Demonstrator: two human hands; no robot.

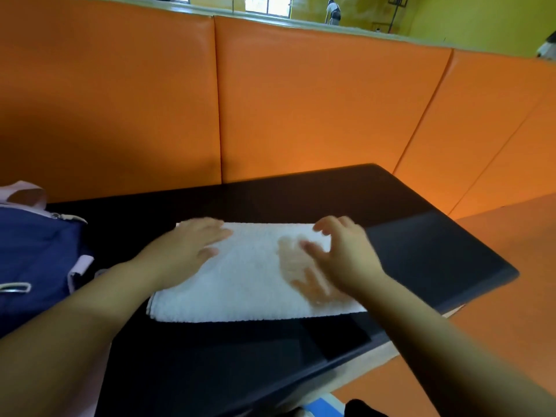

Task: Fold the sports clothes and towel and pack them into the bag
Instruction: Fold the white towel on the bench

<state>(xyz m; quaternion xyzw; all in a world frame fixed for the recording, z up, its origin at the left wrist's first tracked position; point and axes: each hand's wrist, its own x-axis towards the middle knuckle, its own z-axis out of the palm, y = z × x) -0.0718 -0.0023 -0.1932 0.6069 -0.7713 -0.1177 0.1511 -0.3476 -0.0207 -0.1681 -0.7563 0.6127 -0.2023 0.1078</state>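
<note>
A white towel (249, 275), folded into a rectangle, lies flat on the black table (421, 251). My left hand (186, 251) rests palm down on the towel's left part, fingers spread. Over the towel's right part my right hand (340, 251) hovers or presses with its fingers apart; it is motion-blurred, so I cannot tell whether it touches. A navy blue bag (33, 260) with pale pink straps sits at the table's left end, beside my left forearm.
Orange padded wall panels (316, 100) stand right behind the table. The table's right edge drops to an orange floor (511, 236). A person stands far off at the top, beyond the padding.
</note>
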